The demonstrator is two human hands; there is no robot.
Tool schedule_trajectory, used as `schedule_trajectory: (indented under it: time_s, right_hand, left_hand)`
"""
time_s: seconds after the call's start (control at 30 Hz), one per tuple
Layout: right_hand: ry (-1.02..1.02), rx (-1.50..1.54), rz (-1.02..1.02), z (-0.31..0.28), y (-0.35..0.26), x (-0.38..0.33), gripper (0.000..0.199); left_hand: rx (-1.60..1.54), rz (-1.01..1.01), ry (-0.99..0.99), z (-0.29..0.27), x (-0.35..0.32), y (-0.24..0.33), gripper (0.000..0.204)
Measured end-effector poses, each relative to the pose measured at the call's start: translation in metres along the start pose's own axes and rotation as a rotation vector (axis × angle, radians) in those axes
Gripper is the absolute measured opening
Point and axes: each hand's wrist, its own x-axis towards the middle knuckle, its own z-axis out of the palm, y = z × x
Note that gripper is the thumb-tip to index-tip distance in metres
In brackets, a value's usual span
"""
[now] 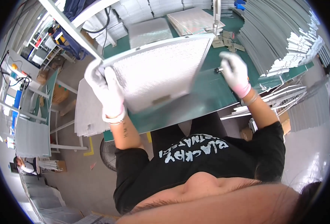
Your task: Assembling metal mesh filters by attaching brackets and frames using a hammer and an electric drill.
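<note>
My left hand (pixel 106 87), in a white glove, is closed on the left edge of a framed panel (pixel 161 69). The panel has a shiny, textured, silvery-white face and a pale rim, and it stands tilted above the green tabletop (pixel 209 91). On its lower part sits a small tan rectangular patch (pixel 161 99). To the right of the panel, and apart from it, my gloved right hand (pixel 235 72) has its fingers curled. A small dark-tipped item (pixel 218 70) shows at those fingers; its kind is unclear.
Small grey-beige plates (pixel 228 42) lie beyond my right hand, near an upright metal post (pixel 217 18). Tall stacks of thin panels (pixel 277 33) fill the right side. Silvery sheets (pixel 150 31) lie at the back. A floor fan (pixel 108 155) stands below left. Other people (pixel 60 39) are farther off.
</note>
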Motion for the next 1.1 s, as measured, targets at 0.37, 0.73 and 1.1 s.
schedule_trajectory:
  time_s: [0.37, 0.73, 1.1]
  right_hand:
    - [-0.576, -0.318, 0.671, -0.047, 0.082, -0.144, 0.041]
    - [-0.221, 0.452, 0.351, -0.176, -0.021, 0.010, 0.059]
    - [-0.293, -0.094, 0.119, -0.166, -0.046, 0.021, 0.052]
  left_hand:
    - [0.338, 0.915, -1.115, 0.165, -0.003, 0.012, 0.024]
    - [0.440, 0.790, -0.889, 0.167, -0.008, -0.001, 0.026]
    - [0.425, 0.776, -0.859, 0.171, -0.011, -0.015, 0.029]
